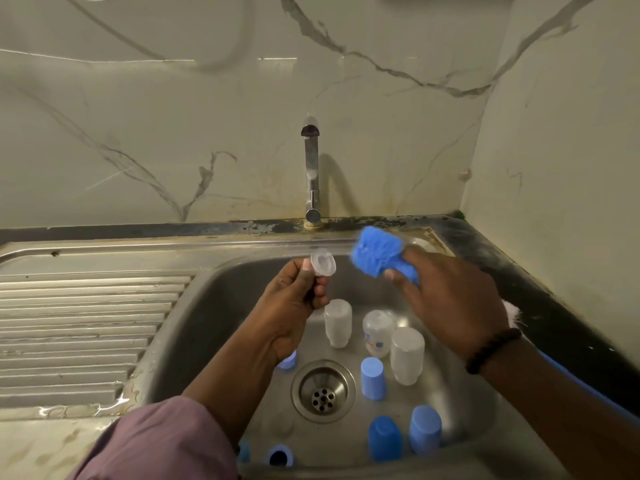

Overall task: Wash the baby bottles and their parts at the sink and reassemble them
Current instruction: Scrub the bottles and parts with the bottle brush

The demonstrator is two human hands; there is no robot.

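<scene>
Peeking from under the left forearm at the near edge, a blue ring (279,455) and a second blue piece (243,451) are partly hidden. Inside the sink (214,306), blue caps (384,438) stand near the drain (323,390), and clear bottles (338,322) stand upside down farther in; one is lying. Above them, the left hand (294,306) pinches a clear nipple (323,266) between thumb and fingers. To its right, the right hand (450,299) grips a blue sponge brush (377,251), handle concealed. Farthest, the tap (311,168).
</scene>
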